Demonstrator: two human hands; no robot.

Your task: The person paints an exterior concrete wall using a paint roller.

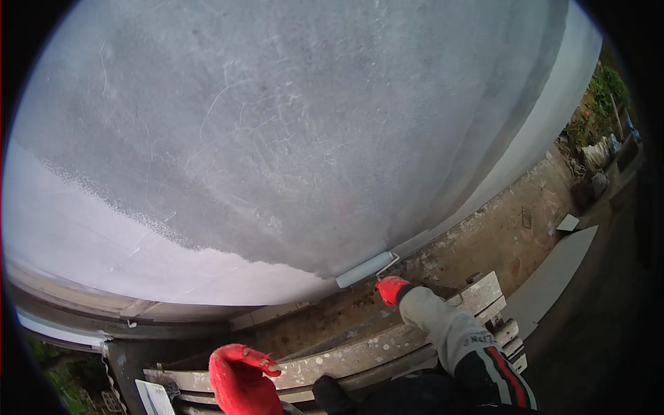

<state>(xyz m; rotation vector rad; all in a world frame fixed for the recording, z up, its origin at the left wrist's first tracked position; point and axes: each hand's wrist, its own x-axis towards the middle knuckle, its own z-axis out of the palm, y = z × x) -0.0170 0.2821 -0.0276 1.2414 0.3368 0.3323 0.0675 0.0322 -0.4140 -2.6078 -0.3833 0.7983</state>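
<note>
My right hand (392,290), in a red work glove, is closed round the handle end of a paint roller (364,269). The roller's long pale sleeve lies against the bottom edge of a large wall (277,138), where wet grey coating borders a paler area. Its wire frame bends back toward my fist, which hides the grip. My left hand (242,379), also gloved in red, hovers above spattered wooden planks (325,366). Its fingers curl loosely, with a gap to the palm and nothing visible between them. The glove's fingertips look worn.
Below me run the paint-spotted planks, with a dark shoe (332,395) on them. Dirty ground (512,228) follows the wall's foot. Pale sheets (560,273) lie at the right, near debris (598,155) and plants (605,93). A white-edged board (153,397) stands at the lower left.
</note>
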